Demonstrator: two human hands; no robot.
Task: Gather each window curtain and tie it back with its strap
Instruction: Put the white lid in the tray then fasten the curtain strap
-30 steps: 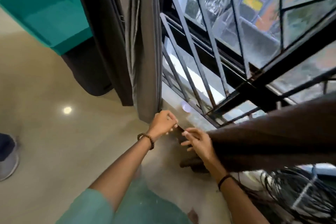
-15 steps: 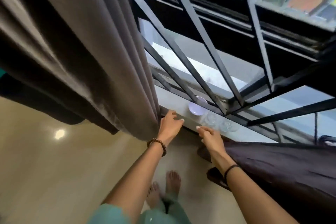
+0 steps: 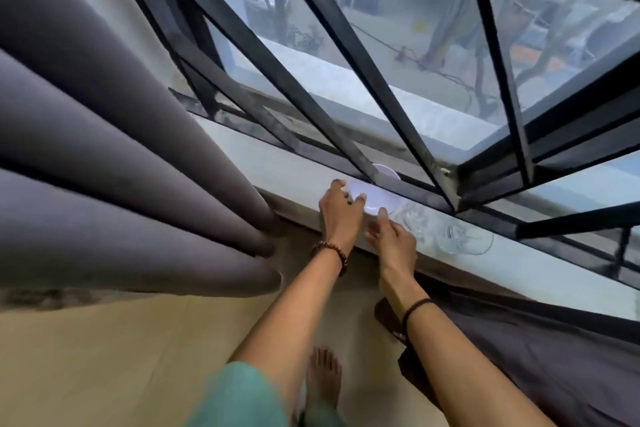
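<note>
Neither curtain is in hand yet: left curtain [image 3: 121,184] hangs at frame left, right curtain [image 3: 554,374] lies lower right. At centre, the left hand [image 3: 339,218] grips a white bowl [image 3: 375,199] on the sill [image 3: 277,166]; the right hand [image 3: 394,243] touches its rim, fingers [image 3: 382,215] straight. Next probably comes gathering a curtain; no strap shows.

Grey curtain [image 3: 104,184] hangs in thick rounded folds at left; darker curtain [image 3: 540,360] lies rumpled lower right.
</note>
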